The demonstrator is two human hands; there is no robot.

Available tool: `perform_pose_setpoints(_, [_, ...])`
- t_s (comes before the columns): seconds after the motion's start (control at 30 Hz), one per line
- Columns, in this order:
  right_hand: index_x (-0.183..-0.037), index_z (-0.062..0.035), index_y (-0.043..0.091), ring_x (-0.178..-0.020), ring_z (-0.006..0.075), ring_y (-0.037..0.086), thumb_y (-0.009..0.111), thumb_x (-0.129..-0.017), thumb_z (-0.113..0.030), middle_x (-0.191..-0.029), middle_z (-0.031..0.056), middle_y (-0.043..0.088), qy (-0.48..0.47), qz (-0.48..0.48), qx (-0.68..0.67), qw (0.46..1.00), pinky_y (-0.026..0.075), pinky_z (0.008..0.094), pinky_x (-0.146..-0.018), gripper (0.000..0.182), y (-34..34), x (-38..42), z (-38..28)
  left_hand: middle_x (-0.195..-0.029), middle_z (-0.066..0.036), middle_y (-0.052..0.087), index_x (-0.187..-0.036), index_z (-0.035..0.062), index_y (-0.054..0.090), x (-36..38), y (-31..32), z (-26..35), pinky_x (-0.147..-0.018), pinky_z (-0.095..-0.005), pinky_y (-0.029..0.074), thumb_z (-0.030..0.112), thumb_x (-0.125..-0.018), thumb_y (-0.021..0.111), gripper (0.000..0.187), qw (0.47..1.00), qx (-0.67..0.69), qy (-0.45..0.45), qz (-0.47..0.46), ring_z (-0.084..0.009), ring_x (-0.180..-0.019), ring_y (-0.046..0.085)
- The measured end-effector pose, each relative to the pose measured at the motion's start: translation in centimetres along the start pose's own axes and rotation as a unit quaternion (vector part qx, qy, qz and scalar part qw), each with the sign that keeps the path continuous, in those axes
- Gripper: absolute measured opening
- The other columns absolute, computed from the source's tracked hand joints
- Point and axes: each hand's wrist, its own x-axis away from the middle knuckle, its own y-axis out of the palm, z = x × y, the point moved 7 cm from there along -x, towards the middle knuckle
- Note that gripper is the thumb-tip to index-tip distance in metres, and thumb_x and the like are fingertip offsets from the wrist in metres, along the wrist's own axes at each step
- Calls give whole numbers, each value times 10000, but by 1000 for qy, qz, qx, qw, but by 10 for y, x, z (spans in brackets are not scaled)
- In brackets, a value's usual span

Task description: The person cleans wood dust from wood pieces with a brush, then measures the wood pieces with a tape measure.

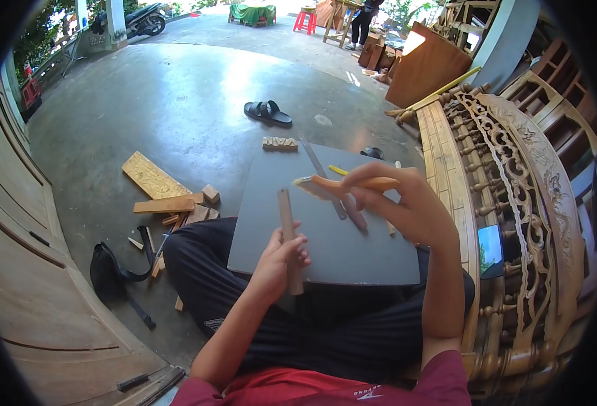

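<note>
My left hand (275,264) is closed around the lower part of a narrow wooden strip (285,211), which stands tilted over the grey board (261,196) on my lap. In my right hand (410,206) I pinch the orange handle of a paintbrush (329,184). Its pale bristles point left, a little above and to the right of the strip's top end, apart from it. Beneath the brush, a metal ruler (313,160), a brown wooden piece (356,215) and a yellow tool (338,170) lie on the board. A carved wooden block (279,143) sits at the far edge.
Wood offcuts (166,203) and a black strap bag (112,264) lie on the floor at left. Beyond the board is a black sandal (268,113). A carved wooden bench (515,203) with a phone (490,252) stands close on my right; a person (363,26) stands far back.
</note>
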Motion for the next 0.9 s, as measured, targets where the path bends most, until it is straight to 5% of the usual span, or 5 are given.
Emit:
perform_pose_setpoints(0.37, [-1184,-60,767,-799,127,733,712,-1040,-123,-893,66,773,24,-39,-63,997,543,278,-704,167,22,6,7,-856,57,465,-1528,126,442,30,14,16,-471,-195,274,271,-1132,615,456,980,-196,20,-22,2,-547,357])
perform_pose_setpoints(0.57, [-1184,-35,732,-774,146,742,694,-1043,-91,-848,103,751,-120,137,219,959,548,299,-676,157,-1,4,2,-832,69,447,-1494,102,485,31,11,14,-468,-199,261,239,-1124,622,417,977,-209,15,-37,5,-547,354])
perform_pose_setpoints(0.67, [-1196,-55,738,-779,151,743,692,-1039,-91,-843,115,746,-30,71,-88,993,540,304,-682,167,7,9,7,-825,71,440,-1497,102,486,31,10,15,-468,-200,266,230,-1121,625,421,986,-166,-9,-23,4,-547,351])
perform_pose_setpoints(0.77, [-1202,-60,742,-781,154,748,699,-1037,-97,-846,112,752,-39,-46,-126,990,544,302,-687,174,22,11,-1,-825,70,437,-1507,92,484,30,9,10,-471,-201,267,229,-1121,623,433,987,-161,8,-16,3,-550,352])
perform_pose_setpoints(0.9, [-1159,-38,758,-825,133,735,687,-1036,-61,-872,81,761,-34,21,89,995,565,295,-727,144,16,6,1,-824,71,438,-1499,83,485,30,12,9,-475,-202,273,231,-1119,628,431,977,-209,35,-17,0,-550,356])
